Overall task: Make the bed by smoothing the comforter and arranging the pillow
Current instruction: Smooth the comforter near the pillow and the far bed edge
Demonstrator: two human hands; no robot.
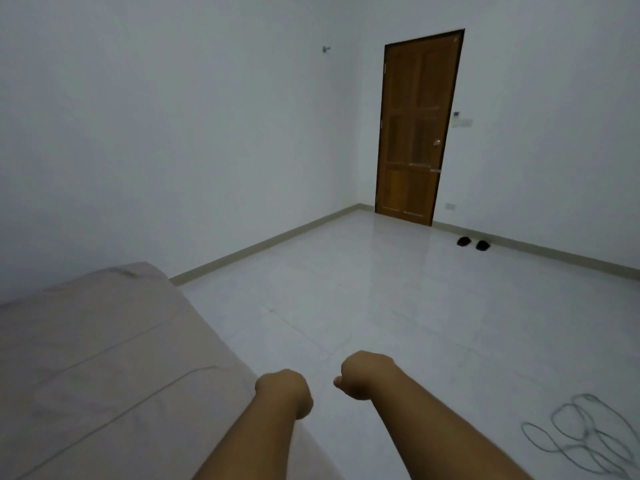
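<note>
While the fingers of both hands are curling under and hiding from the camera, the left hand (284, 393) and the right hand (363, 374) are showing only their backs, so I cannot tell whether either is gripping anything; only the right thumb tip is poking out. Both are hanging side by side, apart, over the white tiled floor (381, 289), the left one just beside the bed edge. Bare forearms are running off the bottom of the frame. The beige comforter (104, 358) is lying across the bed at lower left, cut off by the frame. Farther off, a coiled cable (585, 434), blurry dark slippers (472, 243) and a wooden door (415, 133) are showing.
</note>
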